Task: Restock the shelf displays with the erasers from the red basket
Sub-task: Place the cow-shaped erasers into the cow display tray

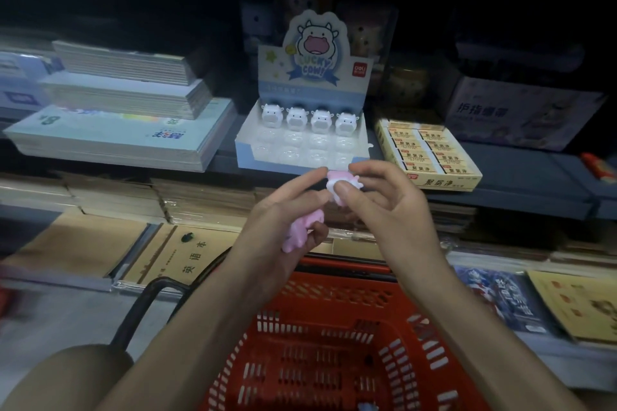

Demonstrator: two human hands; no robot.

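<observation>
The pink cow eraser (341, 181) is judged light, small and slightly yielding. It is best taken by its rounded flanks, not by the stubby horns or legs. It is pinched at the centre of the frame by the right hand (380, 203), just below the display tray (267, 162) and above the red basket (334, 337). A second pink eraser (300, 233) is gripped in the curled left hand (267, 227), whose forefinger seems (the view is dim) to touch the first. The body is pink, the face white. Four white cow erasers (309, 118) fill the tray's back row, and the front hollows are left vacant.
</observation>
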